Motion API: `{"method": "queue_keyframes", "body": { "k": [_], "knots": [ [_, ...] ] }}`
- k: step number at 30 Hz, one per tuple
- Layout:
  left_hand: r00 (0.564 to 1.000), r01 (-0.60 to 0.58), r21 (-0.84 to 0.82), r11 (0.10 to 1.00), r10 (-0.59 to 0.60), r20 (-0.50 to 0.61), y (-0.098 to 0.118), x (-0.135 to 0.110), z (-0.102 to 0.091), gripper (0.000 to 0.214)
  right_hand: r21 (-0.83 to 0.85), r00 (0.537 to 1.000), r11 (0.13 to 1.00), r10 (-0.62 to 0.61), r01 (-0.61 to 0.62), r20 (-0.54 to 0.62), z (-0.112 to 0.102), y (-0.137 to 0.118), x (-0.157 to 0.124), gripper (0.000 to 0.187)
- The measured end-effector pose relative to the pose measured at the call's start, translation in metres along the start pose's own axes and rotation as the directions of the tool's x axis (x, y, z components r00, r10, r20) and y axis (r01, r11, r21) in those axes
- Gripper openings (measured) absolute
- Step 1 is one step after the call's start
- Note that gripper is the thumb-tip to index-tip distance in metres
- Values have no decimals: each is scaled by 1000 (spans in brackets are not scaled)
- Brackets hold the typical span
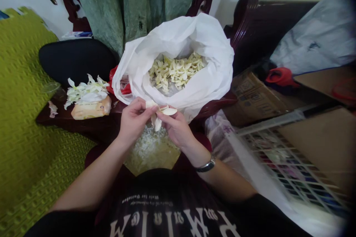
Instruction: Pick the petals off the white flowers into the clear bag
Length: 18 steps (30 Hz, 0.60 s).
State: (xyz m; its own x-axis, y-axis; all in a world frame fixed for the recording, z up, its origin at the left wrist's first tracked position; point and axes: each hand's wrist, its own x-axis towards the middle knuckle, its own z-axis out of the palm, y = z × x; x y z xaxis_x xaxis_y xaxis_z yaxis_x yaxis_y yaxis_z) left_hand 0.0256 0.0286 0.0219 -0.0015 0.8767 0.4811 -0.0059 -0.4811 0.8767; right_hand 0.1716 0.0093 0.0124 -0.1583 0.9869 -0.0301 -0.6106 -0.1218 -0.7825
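While left hand (135, 119) and right hand (178, 129) pinch a white flower (168, 111), overpulling may tear it. Slackening may drop it.

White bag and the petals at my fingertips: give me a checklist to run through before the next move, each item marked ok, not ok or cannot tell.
1. Grip on the white petals: ok; left hand and right hand both pinch them between fingers and thumb.
2. Bag mouth open: ok; the white bag gapes, with pale blossoms visible inside.
3. Hands apart from the bag: cannot tell; they are close to its near edge.
4. Flower heap away from the hands: ok; it lies to the left, by the orange-and-white packet.
5. Held petals undamaged: cannot tell; fingers cover part of them.
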Motion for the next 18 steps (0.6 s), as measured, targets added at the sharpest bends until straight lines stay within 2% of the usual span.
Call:
{"method": "queue_keyframes", "body": {
  "k": [3,10,18],
  "knots": [
    [1000,20,-22,1000,-20,-9,-1,-1,2,19,45,1000,999,3,-2,-18,0,4,2,32],
    [996,68,-104,992,-61,71,1,-2,1,12,106,998,994,2,4,-58,1,2,5,33],
    [991,131,-230,964,-120,62,-4,0,5,26,159,1000,987,23,-23,2,3,3,2,26]
  ]
}}
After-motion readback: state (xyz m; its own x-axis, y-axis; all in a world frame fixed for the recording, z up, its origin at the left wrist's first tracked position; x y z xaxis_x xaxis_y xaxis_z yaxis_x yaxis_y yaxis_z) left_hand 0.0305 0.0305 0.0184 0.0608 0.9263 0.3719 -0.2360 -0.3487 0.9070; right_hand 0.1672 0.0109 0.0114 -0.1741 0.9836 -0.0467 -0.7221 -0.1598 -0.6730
